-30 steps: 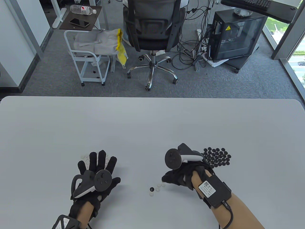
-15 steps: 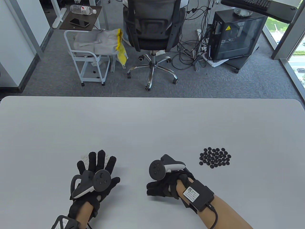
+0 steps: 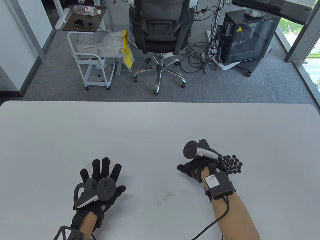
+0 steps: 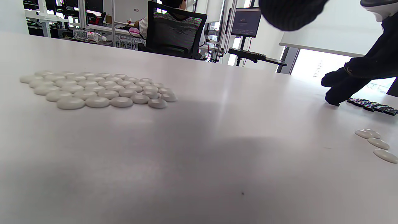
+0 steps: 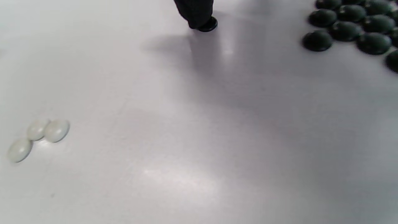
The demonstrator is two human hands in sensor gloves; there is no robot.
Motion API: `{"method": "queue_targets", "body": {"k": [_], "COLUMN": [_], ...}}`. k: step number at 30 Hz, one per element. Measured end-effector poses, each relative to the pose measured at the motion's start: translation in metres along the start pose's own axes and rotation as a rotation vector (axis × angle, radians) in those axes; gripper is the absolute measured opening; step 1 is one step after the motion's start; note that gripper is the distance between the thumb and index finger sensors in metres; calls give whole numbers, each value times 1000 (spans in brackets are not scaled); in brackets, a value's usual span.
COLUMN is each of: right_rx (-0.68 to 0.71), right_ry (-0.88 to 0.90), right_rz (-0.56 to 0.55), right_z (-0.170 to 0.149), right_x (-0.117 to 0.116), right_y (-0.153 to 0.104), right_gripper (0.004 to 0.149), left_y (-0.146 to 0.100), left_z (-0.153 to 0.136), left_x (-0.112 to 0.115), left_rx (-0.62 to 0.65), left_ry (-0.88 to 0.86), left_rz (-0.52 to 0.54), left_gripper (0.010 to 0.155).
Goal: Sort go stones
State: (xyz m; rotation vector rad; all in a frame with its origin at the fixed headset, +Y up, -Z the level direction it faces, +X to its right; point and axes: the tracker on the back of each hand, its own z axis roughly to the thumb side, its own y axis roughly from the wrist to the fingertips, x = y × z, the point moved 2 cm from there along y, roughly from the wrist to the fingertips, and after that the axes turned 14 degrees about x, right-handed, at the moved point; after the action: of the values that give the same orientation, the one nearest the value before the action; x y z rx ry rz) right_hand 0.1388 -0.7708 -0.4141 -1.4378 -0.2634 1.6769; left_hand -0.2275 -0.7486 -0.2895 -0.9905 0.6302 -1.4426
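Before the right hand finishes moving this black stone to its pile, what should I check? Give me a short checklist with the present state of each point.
1. Black stone under the right hand's fingertip: ok; it lies on the table, pressed by one finger.
2. Stone has reached the black pile: not ok; bare table lies between them.
3. Path to the pile free: ok.
4. Loose white stones apart from the moving stone: ok.
5. Left hand clear of the path: ok; it sits flat by the white pile.
6. All black stones sorted: cannot tell.
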Motion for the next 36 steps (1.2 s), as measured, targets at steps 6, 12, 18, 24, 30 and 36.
{"method": "queue_targets", "body": {"k": [6, 12, 18, 24, 30, 36], "right_rx": [-42, -72, -79, 77, 245, 354], "right_ry": [64, 83, 98, 42, -135, -321], "right_rz": [-59, -97, -112, -167, -207, -300], "right_z": [-26, -41, -46, -6, 49, 83], "right_x": [4, 6, 7, 26, 41, 33], "right_y": [-10, -17, -22, -38, -76, -115], "right_gripper": [77, 78, 80, 82, 84, 86], "left_y": [0, 0, 0, 1, 1, -1], "left_z": [0, 0, 1, 1, 6, 14], "left_x": [1, 1, 1, 2, 1, -3], "left_rx": [0, 0, 1, 5, 20, 42], "left_ry": [4, 6, 6, 8, 21, 45], "left_rz": [-7, -6, -10, -6, 0, 30], "left_gripper": [80, 80, 80, 80, 80, 80]}}
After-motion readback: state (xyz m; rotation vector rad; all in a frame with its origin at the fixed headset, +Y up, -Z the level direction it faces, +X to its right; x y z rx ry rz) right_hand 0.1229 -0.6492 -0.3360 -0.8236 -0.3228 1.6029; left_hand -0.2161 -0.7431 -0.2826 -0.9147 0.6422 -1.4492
